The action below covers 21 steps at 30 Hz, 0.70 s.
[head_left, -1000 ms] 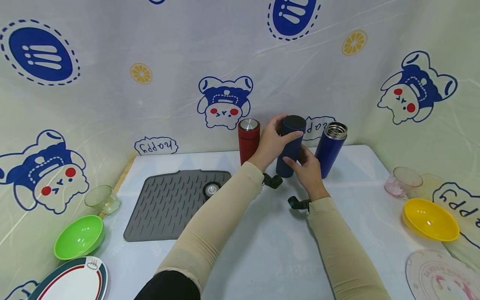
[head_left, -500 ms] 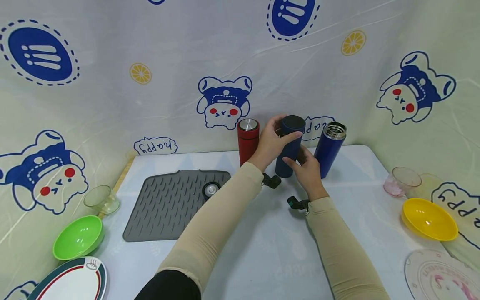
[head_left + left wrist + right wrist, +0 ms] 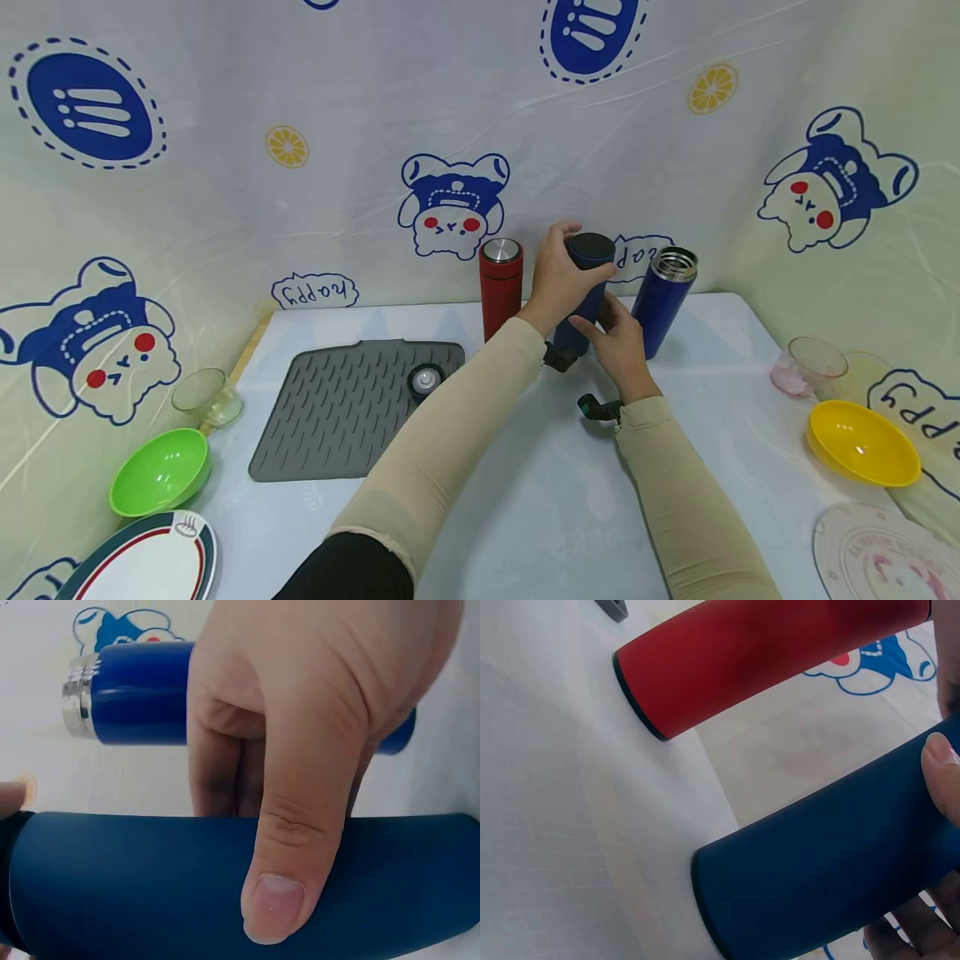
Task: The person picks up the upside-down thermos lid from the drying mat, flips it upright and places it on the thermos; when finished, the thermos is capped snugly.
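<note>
While both hands are busy at the back of the table, it's all about the dark blue bottle [image 3: 588, 304]. The left hand [image 3: 561, 279] has the top end, thumb across the front and fingers on the far side; can't tell if they're on the cap, the body or both. The right hand [image 3: 621, 346] is wrapped around the middle, thumb flat on the near face. So yeah, both clamped on the same bottle. It's base down, though I can't tell if it's actually touching the table [image 3: 555, 492].

Just left of it there's a red bottle [image 3: 501, 292] with a shiny top. On the other side is a brighter blue bottle [image 3: 660, 312], its metal mouth uncovered. A small round lid [image 3: 426, 381] sits on the ridged grey mat [image 3: 322, 417], over near the left forearm.
</note>
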{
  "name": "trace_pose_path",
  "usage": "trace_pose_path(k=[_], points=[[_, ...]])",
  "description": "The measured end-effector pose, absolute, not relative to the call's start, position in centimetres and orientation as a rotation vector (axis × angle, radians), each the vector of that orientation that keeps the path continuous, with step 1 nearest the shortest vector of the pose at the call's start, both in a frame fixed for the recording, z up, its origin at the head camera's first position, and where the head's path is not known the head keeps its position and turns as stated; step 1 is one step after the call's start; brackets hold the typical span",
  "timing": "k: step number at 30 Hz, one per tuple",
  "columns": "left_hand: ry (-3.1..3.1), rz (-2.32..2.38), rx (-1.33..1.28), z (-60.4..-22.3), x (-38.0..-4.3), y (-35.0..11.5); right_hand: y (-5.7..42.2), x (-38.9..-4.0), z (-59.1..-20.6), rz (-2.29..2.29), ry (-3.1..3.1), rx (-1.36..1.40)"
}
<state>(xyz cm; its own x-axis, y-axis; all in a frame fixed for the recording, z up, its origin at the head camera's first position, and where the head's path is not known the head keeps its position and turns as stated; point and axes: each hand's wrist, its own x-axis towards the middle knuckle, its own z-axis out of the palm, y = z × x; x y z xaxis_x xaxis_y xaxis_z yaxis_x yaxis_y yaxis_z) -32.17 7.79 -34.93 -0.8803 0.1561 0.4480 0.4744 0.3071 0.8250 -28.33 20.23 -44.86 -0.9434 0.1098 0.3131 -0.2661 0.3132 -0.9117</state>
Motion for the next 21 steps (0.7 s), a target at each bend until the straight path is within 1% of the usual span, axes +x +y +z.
trace_pose_path(k=[6, 12, 17, 21], points=[[-2.291, -1.724, -0.688, -35.10, -32.57, 7.34, 20.03, -28.34, -44.97, 1.638, -2.252, 0.152], [-2.314, -1.680, -0.624, -35.09, -32.58, 7.55, 20.26, -28.50, -45.15, 1.644, -2.258, 0.144], [-2.329, -1.676, -0.688, -34.92, -32.45, 7.43, 20.27, -28.50, -45.16, 1.629, -2.276, 0.143], [-2.386, -1.627, -0.667, -34.79, -32.46, 7.48, 20.21, -28.50, -45.10, 1.658, -2.248, 0.164]])
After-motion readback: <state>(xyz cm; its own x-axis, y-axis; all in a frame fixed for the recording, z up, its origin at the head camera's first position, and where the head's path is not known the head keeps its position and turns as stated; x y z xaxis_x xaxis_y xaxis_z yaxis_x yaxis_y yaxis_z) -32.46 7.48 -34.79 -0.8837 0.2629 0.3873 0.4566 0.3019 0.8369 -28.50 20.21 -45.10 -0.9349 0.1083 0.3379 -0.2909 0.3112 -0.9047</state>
